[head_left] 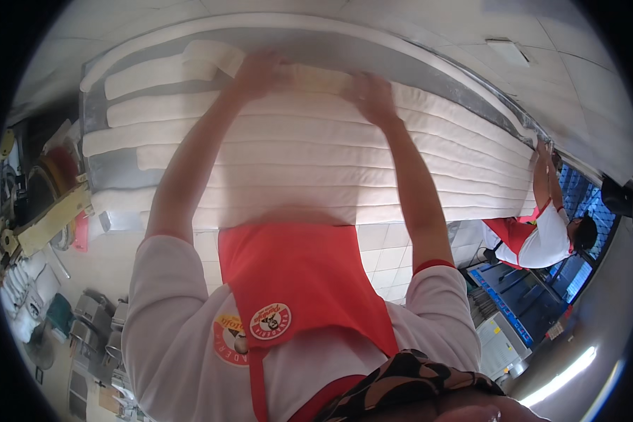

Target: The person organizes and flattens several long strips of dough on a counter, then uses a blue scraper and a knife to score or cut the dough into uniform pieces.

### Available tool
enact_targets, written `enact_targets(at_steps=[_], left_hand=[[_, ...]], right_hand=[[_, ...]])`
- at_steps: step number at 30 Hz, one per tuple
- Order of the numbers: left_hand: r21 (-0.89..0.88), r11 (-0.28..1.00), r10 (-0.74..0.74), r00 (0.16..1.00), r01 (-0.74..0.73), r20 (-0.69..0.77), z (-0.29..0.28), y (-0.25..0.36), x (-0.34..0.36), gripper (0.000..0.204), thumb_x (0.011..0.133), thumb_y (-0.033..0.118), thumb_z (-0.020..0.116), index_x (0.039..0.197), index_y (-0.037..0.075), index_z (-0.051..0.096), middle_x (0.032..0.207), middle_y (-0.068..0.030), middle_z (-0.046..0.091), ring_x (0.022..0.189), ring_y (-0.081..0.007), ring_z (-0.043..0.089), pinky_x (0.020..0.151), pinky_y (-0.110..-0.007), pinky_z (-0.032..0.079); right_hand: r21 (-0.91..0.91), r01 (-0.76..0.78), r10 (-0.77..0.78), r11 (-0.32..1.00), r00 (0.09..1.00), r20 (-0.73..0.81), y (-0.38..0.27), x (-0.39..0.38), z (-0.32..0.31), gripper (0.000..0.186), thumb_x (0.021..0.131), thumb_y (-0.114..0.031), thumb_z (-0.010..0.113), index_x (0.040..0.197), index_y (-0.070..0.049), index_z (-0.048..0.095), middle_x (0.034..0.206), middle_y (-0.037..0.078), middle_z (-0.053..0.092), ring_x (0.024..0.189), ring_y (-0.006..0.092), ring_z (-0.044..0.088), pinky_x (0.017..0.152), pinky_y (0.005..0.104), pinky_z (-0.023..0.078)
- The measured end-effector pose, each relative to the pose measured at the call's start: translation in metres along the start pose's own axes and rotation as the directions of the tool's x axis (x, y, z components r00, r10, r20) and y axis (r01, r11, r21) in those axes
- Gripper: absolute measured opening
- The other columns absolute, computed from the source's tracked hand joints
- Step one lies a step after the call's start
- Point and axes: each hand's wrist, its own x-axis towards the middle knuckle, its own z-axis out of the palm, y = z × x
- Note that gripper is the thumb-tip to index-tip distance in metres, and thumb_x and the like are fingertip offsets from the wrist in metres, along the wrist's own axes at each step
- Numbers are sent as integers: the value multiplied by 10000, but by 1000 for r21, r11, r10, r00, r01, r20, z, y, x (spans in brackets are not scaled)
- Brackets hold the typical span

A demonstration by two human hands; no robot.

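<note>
Long pale dough strips (pixel 295 155) lie side by side across a metal table (pixel 112 169). Near the table's far side, my left hand (pixel 261 72) and my right hand (pixel 373 97) are on the far dough strip (pixel 320 77), a stretch of which runs between them. The fingers of both hands look curled over the dough, though motion blurs them. Left of my left hand, a raised, folded piece of the dough (pixel 214 56) overlaps the flat part (pixel 148 76).
One narrow dough roll (pixel 288 23) curves along the table's far edge. At the right end a co-worker (pixel 541 235) in white and red reaches to the table. Stacked equipment (pixel 46 204) stands to the left, and a grey cabinet (pixel 499 344) at lower right.
</note>
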Motion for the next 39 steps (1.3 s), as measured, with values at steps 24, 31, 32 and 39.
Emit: enact_targets(at_steps=[24, 31, 32, 39], left_hand=[[215, 974, 42, 989, -72, 141, 67, 165, -11, 665, 1030, 504, 540, 1612, 220, 386, 1737, 0, 218, 1611, -296, 146, 1263, -640, 100], [237, 961, -160, 986, 144, 53, 68, 182, -95, 644, 1048, 453, 527, 1621, 202, 373, 1741, -59, 218, 1595, -356, 197, 1262, -630, 115], [240, 957, -173, 985, 164, 17, 68, 181, -111, 654, 1043, 450, 532, 1625, 200, 367, 1742, -64, 215, 1594, -363, 199, 1261, -636, 107], [241, 925, -285, 956, 294, -72, 87, 176, -208, 746, 1001, 442, 575, 1655, 200, 310, 1751, -79, 187, 1601, -389, 169, 1249, -680, 55]], right_hand=[[-72, -341, 345, 937, 936, 62, 50, -58, -41, 959, 968, -713, 526, 1672, -137, 223, 1744, 204, 75, 1600, 433, 95, 1257, 630, 161], [-141, -370, 382, 918, 921, 73, 114, -105, -43, 935, 977, -714, 514, 1641, -94, 295, 1742, 192, 109, 1601, 380, 155, 1258, 629, 165], [-202, -320, 324, 926, 946, -13, 132, -114, -34, 923, 979, -713, 512, 1638, -100, 307, 1739, 189, 129, 1600, 376, 165, 1256, 634, 164], [-492, -168, 100, 854, 982, -161, 299, -152, -81, 687, 1039, -524, 555, 1576, -113, 430, 1582, 162, 481, 1478, 385, 413, 1177, 612, 321]])
